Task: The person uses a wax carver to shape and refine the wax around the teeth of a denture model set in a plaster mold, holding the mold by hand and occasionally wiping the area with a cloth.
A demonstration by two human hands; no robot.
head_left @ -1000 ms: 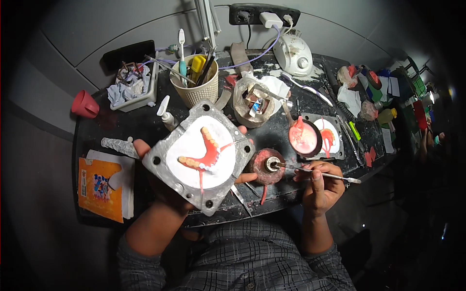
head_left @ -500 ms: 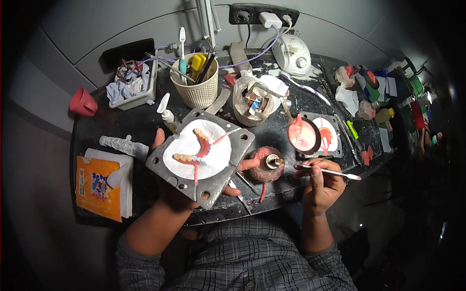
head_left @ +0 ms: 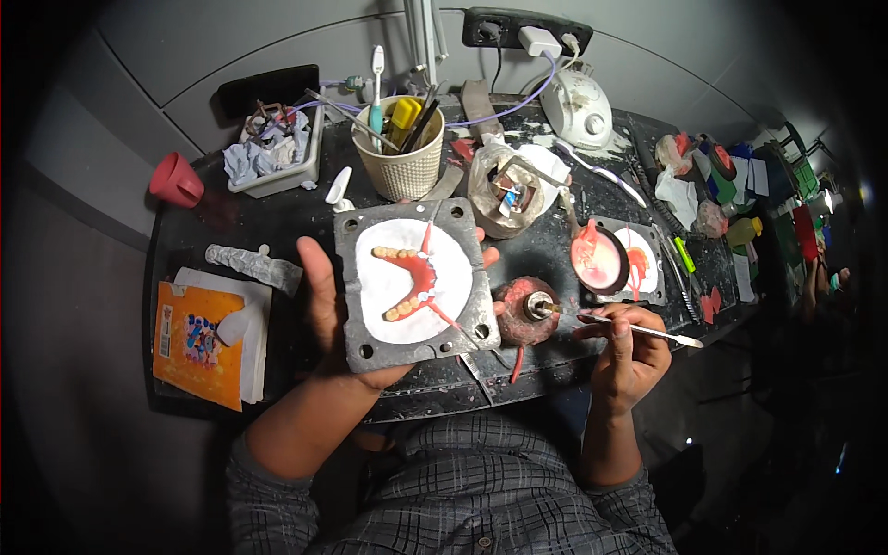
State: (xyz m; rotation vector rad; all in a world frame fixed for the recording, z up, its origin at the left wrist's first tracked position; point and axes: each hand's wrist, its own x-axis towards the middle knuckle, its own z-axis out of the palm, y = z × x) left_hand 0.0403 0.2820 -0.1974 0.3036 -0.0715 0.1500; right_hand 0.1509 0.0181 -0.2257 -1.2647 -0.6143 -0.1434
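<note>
My left hand [head_left: 323, 305] grips a square metal flask half [head_left: 362, 326] filled with white plaster [head_left: 379, 278], which carries a pink denture [head_left: 418, 271] with teeth and two pink wax strips. My right hand [head_left: 629, 370] pinches a thin steel spatula [head_left: 658, 331], its far end at the nozzle [head_left: 540, 305] of a squat, wax-smeared burner [head_left: 527, 323]; no flame is visible. Behind that hand, a dark ladle [head_left: 598, 260] of pink wax rests by a second flask half [head_left: 646, 292] with white plaster and pink wax.
Along the back of the black bench [head_left: 213, 222] stand a tool cup [head_left: 396, 174], tray of paper scraps [head_left: 270, 176], cluttered pot [head_left: 497, 203] and white machine [head_left: 581, 111]. An orange book [head_left: 194, 370] and red cup [head_left: 176, 182] are at left. Another person's hand shows far right [head_left: 816, 276].
The flask in my left hand has turned and shifted right, from a diamond angle to nearly square. The spatula stays at the burner. The whole view has shifted slightly.
</note>
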